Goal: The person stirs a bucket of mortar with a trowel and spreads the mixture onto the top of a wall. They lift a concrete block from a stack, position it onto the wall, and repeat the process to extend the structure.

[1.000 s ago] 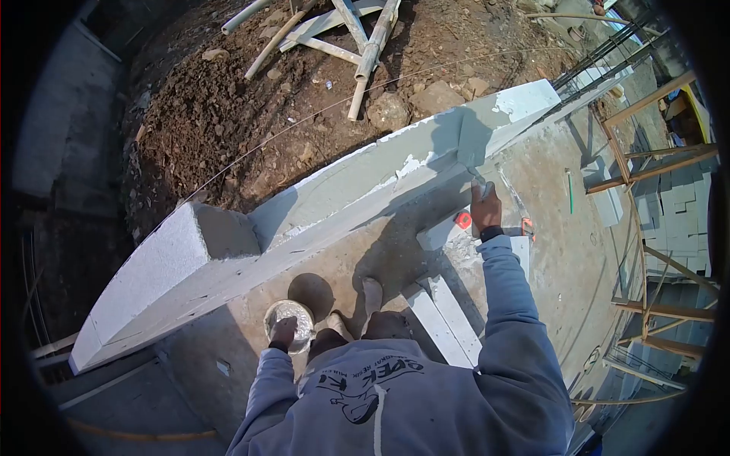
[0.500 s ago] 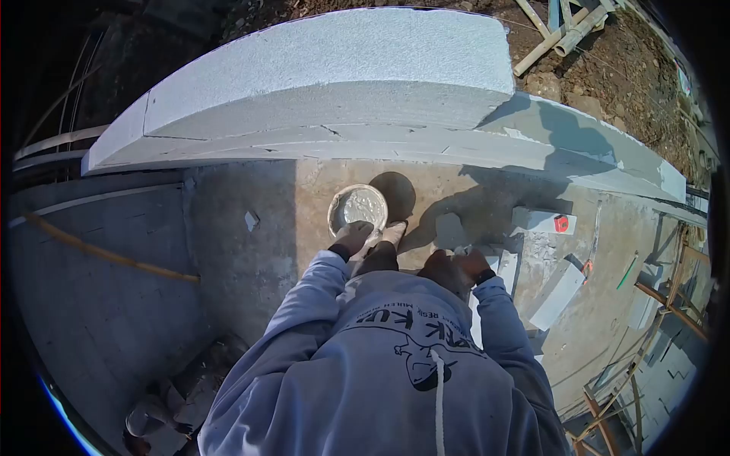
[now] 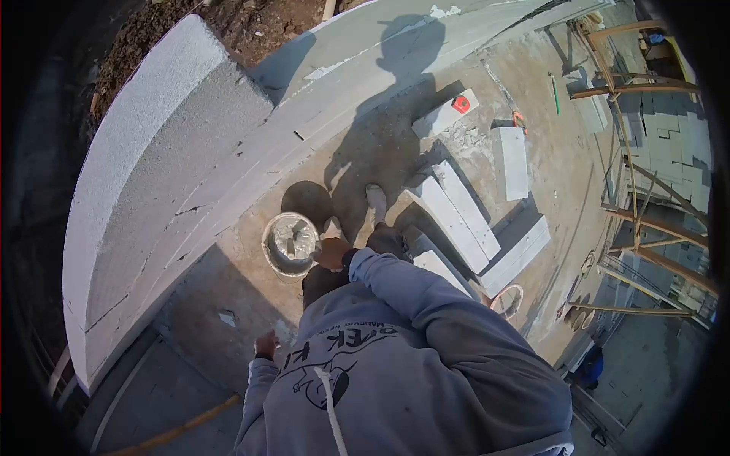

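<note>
A round bucket (image 3: 268, 254) of wet grey mortar (image 3: 293, 228) stands on the floor by the wall, at my feet. My right hand (image 3: 332, 254) is at the bucket's near right rim with its fingers closed. What it grips is hidden, though a small flat shape (image 3: 290, 247) shows in the mortar just beyond it. My left hand (image 3: 266, 345) hangs low beside my body, its fingers loosely apart, with nothing visible in it. A small pale fragment (image 3: 227, 318) lies on the floor close to that hand.
A low wall of white blocks (image 3: 163, 171) curves along the left and top. Several loose white blocks (image 3: 456, 220) lie to the right, one carrying a red tape measure (image 3: 460, 104). Wooden poles (image 3: 646, 213) stand at far right, where a person in blue (image 3: 589, 368) is partly visible.
My view has swung to the right. My right hand has moved from beside my leg to the bucket, and my left hand has left the bucket and dropped to my side.
</note>
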Tool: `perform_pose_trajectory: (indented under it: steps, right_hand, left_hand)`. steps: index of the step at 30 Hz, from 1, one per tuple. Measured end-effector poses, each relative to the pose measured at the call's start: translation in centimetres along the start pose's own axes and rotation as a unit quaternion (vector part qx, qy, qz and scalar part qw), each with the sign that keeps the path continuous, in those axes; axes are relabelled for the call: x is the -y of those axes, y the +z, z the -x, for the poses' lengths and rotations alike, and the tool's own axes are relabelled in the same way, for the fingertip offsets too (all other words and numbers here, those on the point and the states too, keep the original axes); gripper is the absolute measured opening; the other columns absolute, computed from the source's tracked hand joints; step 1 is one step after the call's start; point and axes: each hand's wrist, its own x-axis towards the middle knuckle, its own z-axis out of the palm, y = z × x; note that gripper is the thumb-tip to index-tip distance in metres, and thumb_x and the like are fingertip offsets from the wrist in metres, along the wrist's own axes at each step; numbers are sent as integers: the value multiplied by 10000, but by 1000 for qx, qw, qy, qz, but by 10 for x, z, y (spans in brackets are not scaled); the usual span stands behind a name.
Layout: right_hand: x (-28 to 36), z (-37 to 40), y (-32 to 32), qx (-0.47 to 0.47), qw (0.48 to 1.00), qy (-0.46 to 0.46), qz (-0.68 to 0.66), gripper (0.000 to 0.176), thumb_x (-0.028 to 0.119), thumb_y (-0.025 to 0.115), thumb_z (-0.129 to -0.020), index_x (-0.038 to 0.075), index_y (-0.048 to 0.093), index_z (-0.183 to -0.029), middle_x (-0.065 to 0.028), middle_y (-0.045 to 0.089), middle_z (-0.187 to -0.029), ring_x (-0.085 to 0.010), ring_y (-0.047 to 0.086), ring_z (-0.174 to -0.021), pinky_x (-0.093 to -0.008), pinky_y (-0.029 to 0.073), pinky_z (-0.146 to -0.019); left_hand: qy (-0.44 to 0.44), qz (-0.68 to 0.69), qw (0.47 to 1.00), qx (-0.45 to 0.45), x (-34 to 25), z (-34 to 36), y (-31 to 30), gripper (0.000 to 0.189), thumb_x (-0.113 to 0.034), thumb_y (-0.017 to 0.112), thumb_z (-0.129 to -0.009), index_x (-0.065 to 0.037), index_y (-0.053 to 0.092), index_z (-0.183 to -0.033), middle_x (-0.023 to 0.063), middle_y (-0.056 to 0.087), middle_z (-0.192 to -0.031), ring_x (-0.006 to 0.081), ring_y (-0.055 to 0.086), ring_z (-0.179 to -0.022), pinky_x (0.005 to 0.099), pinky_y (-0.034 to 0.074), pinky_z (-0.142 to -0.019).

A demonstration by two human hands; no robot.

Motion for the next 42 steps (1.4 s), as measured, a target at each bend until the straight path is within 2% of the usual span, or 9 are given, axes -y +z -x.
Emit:
perform_pose_trajectory:
  steps: [3, 12, 14, 23, 27, 28, 30, 38, 42]
  right_hand:
    - [-99, 18, 7, -222, 959, 114, -134, 406, 368, 514, -805, 3, 615, -951, -252, 608, -989, -369, 598, -936, -445, 467, -808]
    - [-354, 156, 193, -435, 728, 465, -254, 352, 315, 461, -814, 5, 628, -805, -239, 620, -939, -363, 610, -860, -430, 484, -805]
    - [-327, 212, 184, -382, 597, 454, -539, 354, 313, 448, -811, 5, 618, -765, -226, 631, -940, -312, 622, -897, -407, 503, -766]
    - [-446, 197, 205, -406, 526, 531, -526, 487, 342, 557, -789, -13, 534, -1122, -232, 550, -1154, -342, 523, -1093, -401, 416, -928]
    - [-581, 186, 216, -451, 495, 584, -458, 615, 336, 602, -767, -1, 417, -1246, -213, 474, -1233, -348, 449, -1157, -404, 380, -960]
    - [-618, 184, 222, -468, 499, 586, -434, 628, 332, 620, -763, 22, 404, -1265, -202, 455, -1249, -347, 433, -1165, -403, 369, -965]
    - [-682, 181, 231, -497, 502, 600, -376, 719, 400, 643, -760, 23, 363, -1305, -208, 425, -1276, -343, 401, -1197, -405, 351, -986]
    - [-775, 116, 280, -569, 438, 648, -256, 841, 537, 587, -786, 20, 269, -1367, -285, 344, -1314, -416, 340, -1224, -465, 284, -1014]
    - [-742, 127, 306, -566, 500, 600, -265, 896, 544, 617, -758, 65, 212, -1397, -298, 288, -1339, -413, 286, -1255, -489, 255, -1023]
  left_hand:
    - [-115, 361, 925, 9, -42, -93, -79, 266, -304, 567, -831, -72, 628, -948, 134, 651, -864, 249, 636, -741, 354, 511, -647]
    - [208, 17, 977, -49, -328, -258, -353, 344, -281, 505, -864, 23, 634, -961, 118, 650, -839, 187, 616, -756, 307, 491, -698]
    - [215, -8, 976, -45, -377, -282, -353, 342, -283, 513, -864, 20, 635, -963, 115, 651, -835, 188, 615, -754, 314, 490, -701]
    - [107, 44, 988, 97, -598, -297, -175, 385, -303, 544, -879, 21, 569, -1086, 80, 605, -883, 154, 584, -790, 261, 471, -628]
    - [-42, 23, 986, 158, -668, -394, -55, 650, -536, 450, -851, -107, 362, -1330, 120, 502, -1246, 292, 500, -1098, 491, 382, -822]
    - [-21, -11, 997, 77, -686, -418, -24, 496, -443, 458, -887, -55, 502, -1193, 127, 579, -1093, 234, 577, -875, 394, 457, -604]
    - [243, -170, 953, 64, -694, -490, 31, 446, -335, 357, -950, 19, 505, -1178, 212, 544, -1161, 349, 536, -1023, 371, 416, -879]
    - [229, -288, 930, -2, -623, -585, 154, 373, -131, 330, -948, -43, 392, -1305, 158, 552, -1168, 265, 506, -1106, 325, 424, -886]
    - [219, 20, 973, 75, -592, -556, 145, 330, -226, 415, -946, -13, 505, -1180, 120, 524, -1177, 184, 523, -1029, 240, 404, -861]
